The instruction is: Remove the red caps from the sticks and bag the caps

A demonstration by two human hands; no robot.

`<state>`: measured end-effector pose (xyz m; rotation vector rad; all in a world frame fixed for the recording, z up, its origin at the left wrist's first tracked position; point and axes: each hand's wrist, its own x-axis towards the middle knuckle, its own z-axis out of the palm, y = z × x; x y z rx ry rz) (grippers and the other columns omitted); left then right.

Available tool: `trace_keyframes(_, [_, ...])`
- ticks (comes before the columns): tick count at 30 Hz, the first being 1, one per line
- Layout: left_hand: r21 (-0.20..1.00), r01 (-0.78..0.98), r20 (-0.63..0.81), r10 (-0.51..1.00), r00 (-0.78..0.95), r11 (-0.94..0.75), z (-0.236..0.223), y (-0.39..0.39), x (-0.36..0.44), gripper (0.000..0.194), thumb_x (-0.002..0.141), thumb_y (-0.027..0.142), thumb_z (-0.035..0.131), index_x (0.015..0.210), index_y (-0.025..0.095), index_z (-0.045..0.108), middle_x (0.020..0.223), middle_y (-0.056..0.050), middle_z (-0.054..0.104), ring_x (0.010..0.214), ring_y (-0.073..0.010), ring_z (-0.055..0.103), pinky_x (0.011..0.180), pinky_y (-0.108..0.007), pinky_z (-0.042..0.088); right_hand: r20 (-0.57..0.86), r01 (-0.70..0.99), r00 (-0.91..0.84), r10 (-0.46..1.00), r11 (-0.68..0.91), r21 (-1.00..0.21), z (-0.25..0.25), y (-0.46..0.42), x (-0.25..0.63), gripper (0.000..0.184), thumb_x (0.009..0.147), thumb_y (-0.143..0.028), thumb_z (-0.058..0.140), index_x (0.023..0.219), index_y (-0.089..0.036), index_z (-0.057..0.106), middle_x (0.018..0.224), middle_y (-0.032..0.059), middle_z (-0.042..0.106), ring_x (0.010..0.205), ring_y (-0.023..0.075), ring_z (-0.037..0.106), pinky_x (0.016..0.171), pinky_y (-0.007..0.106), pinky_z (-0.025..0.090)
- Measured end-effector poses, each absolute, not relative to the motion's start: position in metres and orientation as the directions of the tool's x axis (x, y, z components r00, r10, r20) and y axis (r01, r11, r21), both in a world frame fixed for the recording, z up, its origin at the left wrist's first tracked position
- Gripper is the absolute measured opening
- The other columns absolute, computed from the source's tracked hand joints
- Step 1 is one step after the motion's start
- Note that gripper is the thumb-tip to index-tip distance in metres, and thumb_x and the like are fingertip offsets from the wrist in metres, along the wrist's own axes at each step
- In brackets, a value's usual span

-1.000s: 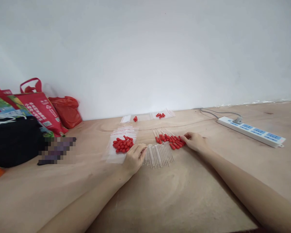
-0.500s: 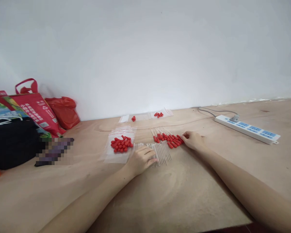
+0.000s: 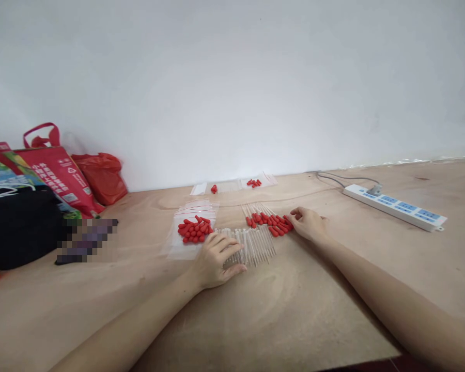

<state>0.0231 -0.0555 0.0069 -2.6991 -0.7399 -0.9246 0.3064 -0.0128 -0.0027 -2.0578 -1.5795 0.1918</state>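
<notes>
My left hand (image 3: 218, 258) lies over a row of thin clear glass dropper tubes (image 3: 258, 245), its fingers apart and its palm facing down. Left of it, a heap of red rubber bulbs (image 3: 196, 230) rests on a stack of clear zip bags (image 3: 174, 250). My right hand (image 3: 308, 225) is at the right end of a row of droppers with red bulbs (image 3: 267, 219), whose pale stems point toward the wall. Its thumb and fingers are closed at the outermost red bulb, partly hiding it.
A white power strip (image 3: 395, 206) with a plug and grey cord lies at the right. Against the wall are more bags with a few red bulbs (image 3: 253, 183). Red bags (image 3: 101, 178) and a black bag (image 3: 19, 227) stand at the left, beside a pixelated dark item (image 3: 87, 242).
My left hand has shifted slightly left and toward me over the glass tubes, with its thumb farther from the fingers. The right hand stays at the end of the red-bulb row.
</notes>
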Motion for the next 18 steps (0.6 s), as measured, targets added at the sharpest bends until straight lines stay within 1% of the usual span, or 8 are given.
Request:
trace_keyframes(2, [0.008,0.539,0.621,0.426,0.657,-0.842,0.003,-0.057,0.011,0.029,0.077,0.040,0.055,0.097,0.020,0.059,0.090,-0.006,0.063,0.084,-0.0186,0.054,0.077,-0.035,0.038,0.231,0.874,0.256,0.939,-0.122,-0.471,0.001,-0.012,0.302,0.024,0.075,-0.041,0.047,0.083,-0.025,0.063,0.087,0.0031,0.064,0.088,0.0213,0.055,0.081,0.042,0.029])
trace_keyframes(5, [0.088,0.597,0.638,0.505,0.581,-0.798,0.000,-0.058,-0.001,0.021,0.080,0.031,0.052,0.096,0.019,0.059,0.088,-0.006,0.061,0.084,-0.0179,0.053,0.077,-0.034,0.040,0.232,0.915,0.180,0.956,-0.076,-0.396,0.007,-0.008,0.296,0.025,0.074,-0.040,0.047,0.080,-0.025,0.066,0.088,0.0049,0.064,0.089,0.0226,0.053,0.081,0.042,0.028])
trace_keyframes(7, [0.121,0.614,0.645,0.532,0.549,-0.780,0.000,-0.058,-0.002,0.018,0.080,0.028,0.052,0.094,0.019,0.060,0.087,-0.006,0.061,0.084,-0.0176,0.054,0.076,-0.034,0.041,0.214,0.934,0.170,0.962,-0.087,-0.347,0.009,-0.003,0.293,0.025,0.074,-0.040,0.047,0.081,-0.025,0.067,0.089,0.0062,0.064,0.090,0.0239,0.052,0.080,0.043,0.028])
trace_keyframes(9, [0.125,0.615,0.641,0.536,0.549,-0.779,0.002,-0.058,0.000,0.016,0.080,0.026,0.052,0.092,0.019,0.060,0.087,-0.005,0.061,0.084,-0.0174,0.054,0.076,-0.033,0.042,0.189,0.941,0.180,0.965,-0.113,-0.318,0.011,0.002,0.291,0.026,0.074,-0.039,0.047,0.081,-0.024,0.067,0.088,0.0068,0.065,0.091,0.0251,0.052,0.080,0.044,0.028])
trace_keyframes(13, [0.120,0.621,0.630,0.543,0.556,-0.775,0.003,-0.058,0.003,0.015,0.079,0.026,0.053,0.090,0.020,0.061,0.088,-0.005,0.060,0.084,-0.0174,0.055,0.075,-0.033,0.042,0.115,0.935,0.208,0.971,-0.163,-0.316,0.012,0.010,0.288,0.026,0.072,-0.042,0.049,0.076,-0.024,0.068,0.080,0.0064,0.066,0.087,0.0254,0.055,0.081,0.046,0.029])
trace_keyframes(18, [0.149,0.613,0.636,0.550,0.541,-0.776,-0.002,-0.056,0.001,0.015,0.080,0.026,0.051,0.089,0.019,0.060,0.089,-0.005,0.058,0.084,-0.0170,0.054,0.075,-0.033,0.041,0.045,0.903,0.254,0.966,-0.221,-0.369,0.014,0.013,0.282,0.025,0.070,-0.040,0.051,0.067,-0.021,0.067,0.070,0.0058,0.065,0.078,0.0241,0.058,0.081,0.045,0.030])
